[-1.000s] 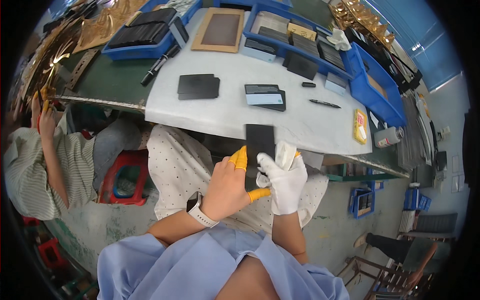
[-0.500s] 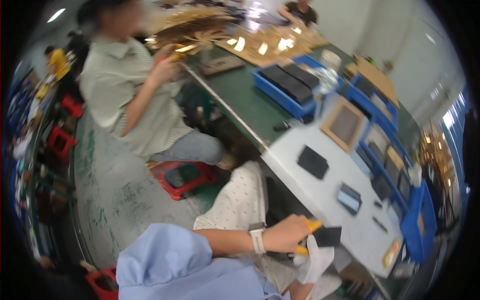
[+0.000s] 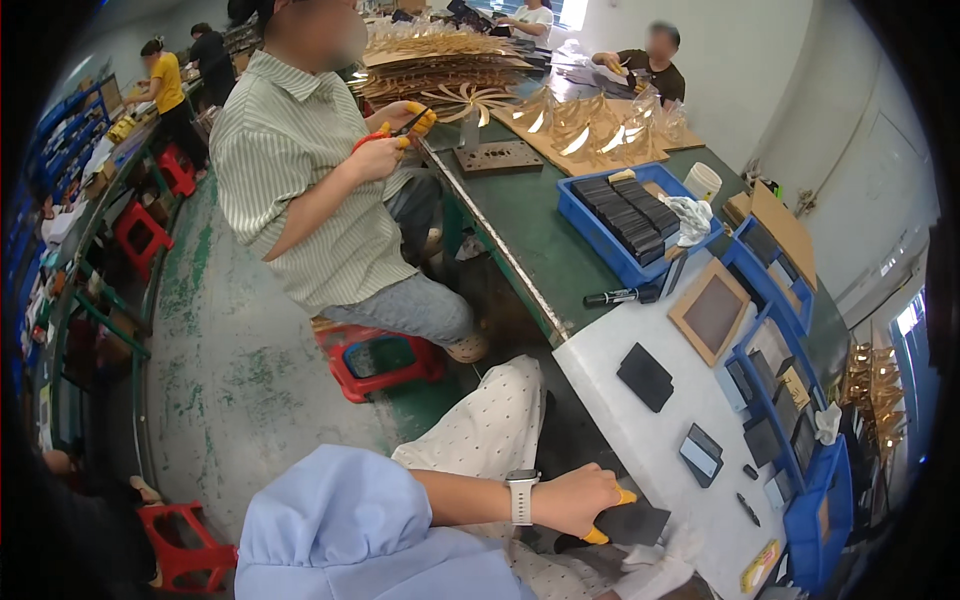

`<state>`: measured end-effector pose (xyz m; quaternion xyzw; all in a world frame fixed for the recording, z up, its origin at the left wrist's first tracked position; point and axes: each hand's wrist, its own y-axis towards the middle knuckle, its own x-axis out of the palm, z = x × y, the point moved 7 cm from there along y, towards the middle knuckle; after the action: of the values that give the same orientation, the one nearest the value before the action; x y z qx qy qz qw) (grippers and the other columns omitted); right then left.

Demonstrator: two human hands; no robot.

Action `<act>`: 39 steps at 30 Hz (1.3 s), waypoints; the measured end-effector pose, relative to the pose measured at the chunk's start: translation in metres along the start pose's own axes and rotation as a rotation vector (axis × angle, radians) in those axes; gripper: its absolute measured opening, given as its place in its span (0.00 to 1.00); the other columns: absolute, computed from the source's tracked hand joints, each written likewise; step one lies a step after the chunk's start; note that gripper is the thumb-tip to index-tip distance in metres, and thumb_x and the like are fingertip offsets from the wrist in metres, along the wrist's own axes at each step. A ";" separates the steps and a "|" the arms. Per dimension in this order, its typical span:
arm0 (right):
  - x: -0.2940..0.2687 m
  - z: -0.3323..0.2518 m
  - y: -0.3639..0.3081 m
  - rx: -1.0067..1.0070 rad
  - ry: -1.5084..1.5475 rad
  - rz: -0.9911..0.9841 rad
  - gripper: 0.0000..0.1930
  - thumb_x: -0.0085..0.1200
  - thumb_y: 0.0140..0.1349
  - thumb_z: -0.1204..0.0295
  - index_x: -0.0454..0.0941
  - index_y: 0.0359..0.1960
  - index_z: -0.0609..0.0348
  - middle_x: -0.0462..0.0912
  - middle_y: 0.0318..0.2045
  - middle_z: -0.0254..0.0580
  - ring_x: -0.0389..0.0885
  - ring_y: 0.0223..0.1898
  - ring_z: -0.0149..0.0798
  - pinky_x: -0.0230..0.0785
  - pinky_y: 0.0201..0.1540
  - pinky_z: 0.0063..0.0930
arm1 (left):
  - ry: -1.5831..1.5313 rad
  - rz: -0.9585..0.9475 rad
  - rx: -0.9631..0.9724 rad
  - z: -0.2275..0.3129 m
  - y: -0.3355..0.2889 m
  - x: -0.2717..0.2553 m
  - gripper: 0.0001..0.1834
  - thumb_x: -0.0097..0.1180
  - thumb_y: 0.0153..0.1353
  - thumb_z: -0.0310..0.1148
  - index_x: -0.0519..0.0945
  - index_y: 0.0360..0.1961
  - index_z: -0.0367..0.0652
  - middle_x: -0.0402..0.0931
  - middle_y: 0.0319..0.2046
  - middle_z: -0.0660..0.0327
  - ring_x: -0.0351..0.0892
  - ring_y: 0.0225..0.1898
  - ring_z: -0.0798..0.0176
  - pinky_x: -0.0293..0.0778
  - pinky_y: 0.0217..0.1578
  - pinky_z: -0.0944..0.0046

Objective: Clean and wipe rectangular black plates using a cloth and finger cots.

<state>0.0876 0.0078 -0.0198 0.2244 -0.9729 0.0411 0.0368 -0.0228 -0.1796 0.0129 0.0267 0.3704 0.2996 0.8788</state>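
My left hand (image 3: 578,502), with yellow finger covers and a watch on its wrist, pinches a thin flat black plate (image 3: 636,524) by its near edge. Against the plate's lower side lies a white cloth (image 3: 662,566), smeared by motion. My right hand is mostly hidden behind this cloth at the lower edge; its fingers do not show. Close by on the white work surface (image 3: 610,400) lie a notched black plate (image 3: 645,377) and another dark plate (image 3: 701,455) with a pale grey rectangle on it.
A black marker (image 3: 620,297), a wooden frame (image 3: 709,307), a pen (image 3: 748,509) and a yellow packet (image 3: 760,566) surround the plates. Blue bins (image 3: 617,225) of dark pieces line the far side. A co-worker (image 3: 320,190) with scissors (image 3: 385,133) sits on a red stool (image 3: 385,362) at left.
The view has shifted and sharpened. My left hand has turned the black plate, and the white cloth has moved down and right, off my left fingers to the plate's lower side.
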 end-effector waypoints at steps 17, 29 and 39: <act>0.032 -0.006 -0.032 -0.216 -0.377 -0.361 0.17 0.58 0.55 0.80 0.69 0.46 0.64 0.73 0.37 0.35 0.71 0.36 0.26 0.66 0.39 0.18 | 0.108 -0.385 0.027 0.013 -0.005 0.034 0.21 0.64 0.41 0.38 0.77 0.35 0.36 0.75 0.24 0.56 0.73 0.34 0.54 0.63 0.37 0.61; -0.018 -0.018 -0.031 0.209 -0.151 0.088 0.18 0.58 0.58 0.73 0.69 0.49 0.63 0.78 0.39 0.39 0.78 0.30 0.29 0.71 0.28 0.19 | -0.141 -0.061 -0.051 0.001 0.009 -0.028 0.26 0.67 0.38 0.42 0.79 0.38 0.36 0.77 0.27 0.48 0.76 0.31 0.45 0.72 0.34 0.56; 0.043 -0.042 -0.071 -0.078 -0.037 -0.327 0.24 0.61 0.54 0.78 0.66 0.53 0.62 0.73 0.43 0.40 0.73 0.44 0.33 0.65 0.52 0.27 | -0.124 -0.060 -0.070 0.009 0.002 -0.015 0.27 0.70 0.37 0.38 0.80 0.41 0.37 0.76 0.27 0.55 0.74 0.31 0.52 0.70 0.36 0.61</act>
<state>0.0820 -0.0702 0.0300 0.3788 -0.9249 -0.0072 0.0335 -0.0262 -0.1848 0.0297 0.0033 0.3051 0.2835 0.9091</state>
